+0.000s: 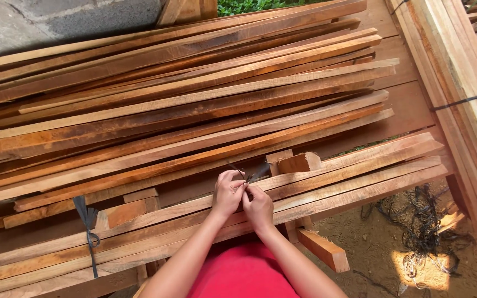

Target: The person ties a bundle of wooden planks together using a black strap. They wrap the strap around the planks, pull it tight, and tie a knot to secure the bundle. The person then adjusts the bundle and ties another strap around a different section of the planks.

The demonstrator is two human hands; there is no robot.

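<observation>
Both hands meet at lower centre of the frame, over a bundle of long wooden slats (327, 182) running from lower left to right. Left hand (227, 194) and right hand (258, 207) are both pinched closed on a dark strap (252, 173); its two loose ends stick up and fan out just above the fingers. Strap sits right on top of the slat bundle, just left of a small wood block (300, 162).

Step in hand, as I read it: tying or cinching the strap around the bundle. Judging from the loose ends, the knot isn't tight. Next move likely needs tension kept on both ends while one is looped or pulled through.

A similar strap, already knotted (88, 221), hangs at lower left on the same bundle. Bigger slat stack (183, 94) fills the upper frame.

Hard to make out: the knot itself, hidden behind the fingers. Can't tell if the strap runs fully under the bundle. Tangle of dark strapping (420, 221) on the dirt at lower right, partly washed out by a sun patch. Slat ends cut off at left edge.
</observation>
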